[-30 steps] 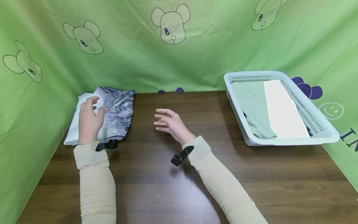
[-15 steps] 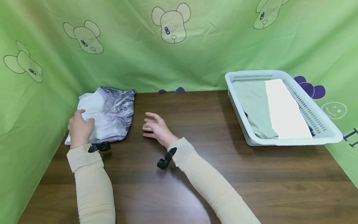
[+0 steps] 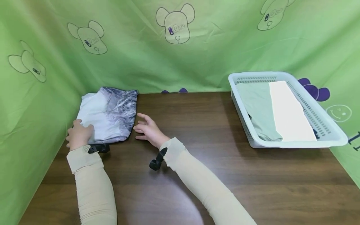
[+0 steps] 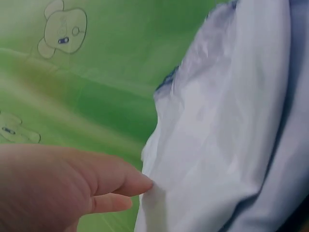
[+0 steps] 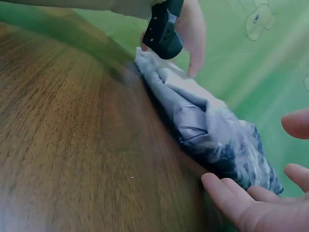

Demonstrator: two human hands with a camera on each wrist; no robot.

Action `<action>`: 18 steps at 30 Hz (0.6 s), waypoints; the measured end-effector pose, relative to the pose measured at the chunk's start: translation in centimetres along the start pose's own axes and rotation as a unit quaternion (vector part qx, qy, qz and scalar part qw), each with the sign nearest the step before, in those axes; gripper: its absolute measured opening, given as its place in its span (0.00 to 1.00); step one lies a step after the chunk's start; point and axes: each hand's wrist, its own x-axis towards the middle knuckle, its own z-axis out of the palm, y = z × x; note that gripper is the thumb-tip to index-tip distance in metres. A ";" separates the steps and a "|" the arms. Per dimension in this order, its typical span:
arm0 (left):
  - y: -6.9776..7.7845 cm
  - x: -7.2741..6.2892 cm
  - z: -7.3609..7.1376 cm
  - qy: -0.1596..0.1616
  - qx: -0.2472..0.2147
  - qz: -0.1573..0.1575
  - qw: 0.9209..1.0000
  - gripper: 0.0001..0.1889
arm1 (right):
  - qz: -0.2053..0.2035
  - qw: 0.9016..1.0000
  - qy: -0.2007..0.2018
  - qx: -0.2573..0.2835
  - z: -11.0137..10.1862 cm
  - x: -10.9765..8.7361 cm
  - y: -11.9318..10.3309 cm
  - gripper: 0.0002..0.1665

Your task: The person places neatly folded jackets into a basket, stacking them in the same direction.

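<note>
A folded cloth garment [image 3: 111, 114], white on its left part and marbled dark grey-blue on its right, lies at the table's back left. At its near left edge is my left hand [image 3: 79, 136], thumb spread from the fingers. In the left wrist view, a fingertip of the left hand [image 4: 72, 183] meets the white fabric [image 4: 203, 145]. My right hand [image 3: 150, 130] is beside the garment's right edge, fingers spread and holding nothing. Seen from the right wrist, the fingertips [image 5: 210, 181] are low at the marbled end of the folded garment [image 5: 212, 125].
A light blue plastic basket [image 3: 247, 132] stands at the back right. Inside it lie a pale green cloth [image 3: 257, 107] and a white cloth [image 3: 289, 115]. Green printed curtain [image 3: 135, 47] borders the brown wooden table [image 3: 197, 125] at the back and sides.
My left hand has come back from over the garment to its near left edge. My right hand has moved left, up to the garment's right edge. The garment stays in place.
</note>
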 end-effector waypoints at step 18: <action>-0.5 0.6 -0.4 -0.046 0.028 0.067 0.996 0.38 | -0.023 0.998 -0.011 -0.060 -1.4 0.0 -0.1 0.35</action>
